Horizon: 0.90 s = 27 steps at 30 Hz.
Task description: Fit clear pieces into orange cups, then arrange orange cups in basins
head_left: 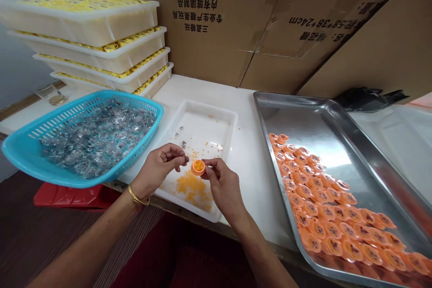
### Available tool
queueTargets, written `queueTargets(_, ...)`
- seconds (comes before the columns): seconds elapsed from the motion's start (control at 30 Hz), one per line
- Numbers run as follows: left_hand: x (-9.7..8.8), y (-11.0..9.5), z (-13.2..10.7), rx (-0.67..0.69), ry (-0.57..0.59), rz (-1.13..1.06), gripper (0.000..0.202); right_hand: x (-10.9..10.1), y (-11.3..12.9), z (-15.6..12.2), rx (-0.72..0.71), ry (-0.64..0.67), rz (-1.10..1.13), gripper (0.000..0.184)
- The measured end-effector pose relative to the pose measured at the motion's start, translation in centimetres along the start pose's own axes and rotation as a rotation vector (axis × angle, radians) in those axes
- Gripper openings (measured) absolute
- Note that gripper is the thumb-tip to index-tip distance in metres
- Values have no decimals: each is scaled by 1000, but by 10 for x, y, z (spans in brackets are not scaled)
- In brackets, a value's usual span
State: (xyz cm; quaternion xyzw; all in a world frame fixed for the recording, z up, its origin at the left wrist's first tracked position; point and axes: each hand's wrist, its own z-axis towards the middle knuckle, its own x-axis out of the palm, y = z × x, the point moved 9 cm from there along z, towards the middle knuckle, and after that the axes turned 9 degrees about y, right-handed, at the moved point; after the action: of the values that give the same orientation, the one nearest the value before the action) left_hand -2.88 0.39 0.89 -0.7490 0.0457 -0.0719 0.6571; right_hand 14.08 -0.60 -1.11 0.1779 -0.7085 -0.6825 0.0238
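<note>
Over a shallow white tray (224, 132), my right hand (225, 184) pinches a small round orange cup (198, 166) by its right side. Orange-yellow bits fill the cup, whose open top faces up. Just left of it, my left hand (158, 168) has a small dark piece (186, 159) between thumb and forefinger; its exact kind is too small to tell. The piece is close to the cup's rim. Beneath both hands, loose orange bits (194, 189) are heaped at the tray's near end. A few dark-printed pieces (181, 128) lie farther back in it.
A blue basket (20, 144) of clear plastic caps (104, 137) stands left, before stacked white trays (135, 22) of yellow items. Right, a metal tray (303, 117) bears rows of orange capped cups (327, 211). Cardboard boxes (216, 49) line the back. A red stool (70, 195) is below.
</note>
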Motion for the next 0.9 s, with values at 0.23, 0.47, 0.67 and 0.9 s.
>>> queueTargets(0.23, 6, 17, -5, -105, 29, -432, 20, -2, 0, -3, 2, -14, 18, 15)
queueTargets(0.47, 12, 29, -3, -211, 17, -575, 16, -6, 1, -4, 3, -29, -19, 16)
queueTargets(0.67, 28, 29, -7, -215, -19, -470, 23, -8, 2, -4, 2, -86, -38, 14)
queueTargets(0.9, 37, 11, -4, -105, -152, 36, 26, -6, 2, -4, -49, -111, -82, 13)
